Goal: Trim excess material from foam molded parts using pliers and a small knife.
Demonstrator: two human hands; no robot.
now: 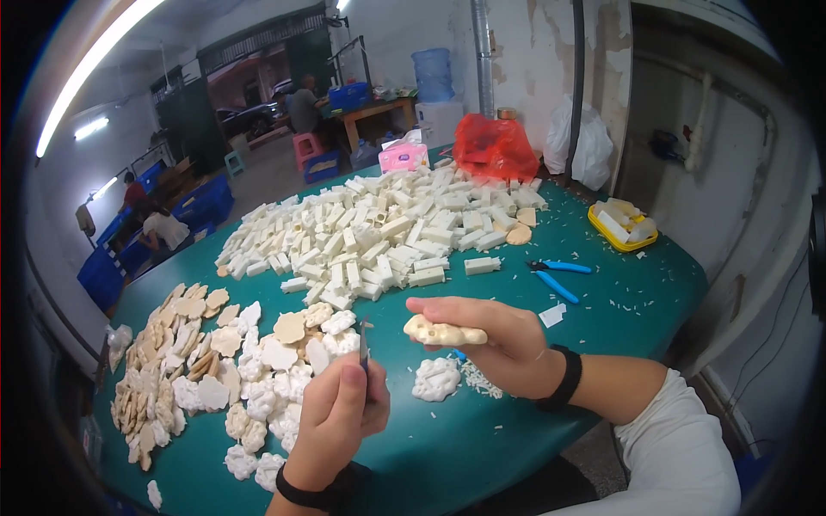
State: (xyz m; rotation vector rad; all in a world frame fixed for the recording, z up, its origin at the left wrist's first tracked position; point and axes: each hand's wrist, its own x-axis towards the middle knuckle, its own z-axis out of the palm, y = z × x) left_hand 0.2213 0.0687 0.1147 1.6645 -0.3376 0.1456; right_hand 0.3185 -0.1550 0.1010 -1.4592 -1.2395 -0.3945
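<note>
Green smooth tabletop (pixel 413 464) in the head view carries a heap of off-white rectangular plastic-looking tubes (pixel 379 228). The left hand (pixel 335 421) has its fingers clamped on a slim grey-bladed knife (pixel 364 346), tip upward, while the right hand's (pixel 512 344) fingers grip a lumpy cream plastic-looking piece (pixel 443 333) above the tabletop, to the knife's right. Should that grip slip, or the blade skid off the uneven edge, a fingertip could be cut or the piece gouged.
</note>
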